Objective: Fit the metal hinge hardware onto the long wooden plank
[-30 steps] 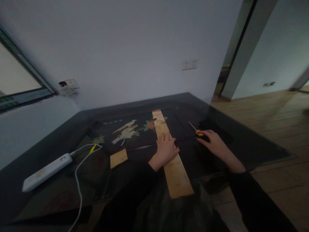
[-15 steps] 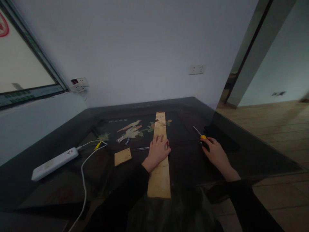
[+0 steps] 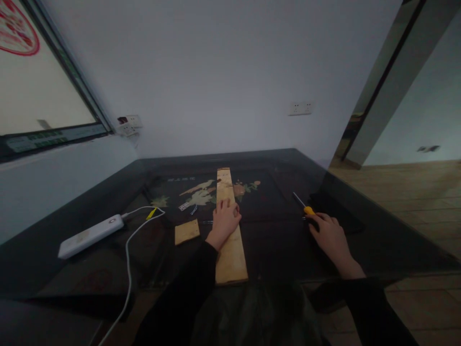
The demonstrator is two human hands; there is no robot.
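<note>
A white power strip [image 3: 91, 235] is lying on the left side of the dark glass-topped bench [image 3: 378, 235], its white cable [image 3: 127, 269] trailing off the near edge. A small yellow clip [image 3: 151, 213] is sitting by the strip's far end. A small square of wood [image 3: 187, 231] is lying flat nearby, and a bird-and-flower picture [image 3: 201, 193] is showing under the glass. Two wall sockets [image 3: 301, 107] are sitting on the white wall, a window [image 3: 39, 96] is glowing at left, and wooden flooring [image 3: 414, 192] is stretching away at right.
</note>
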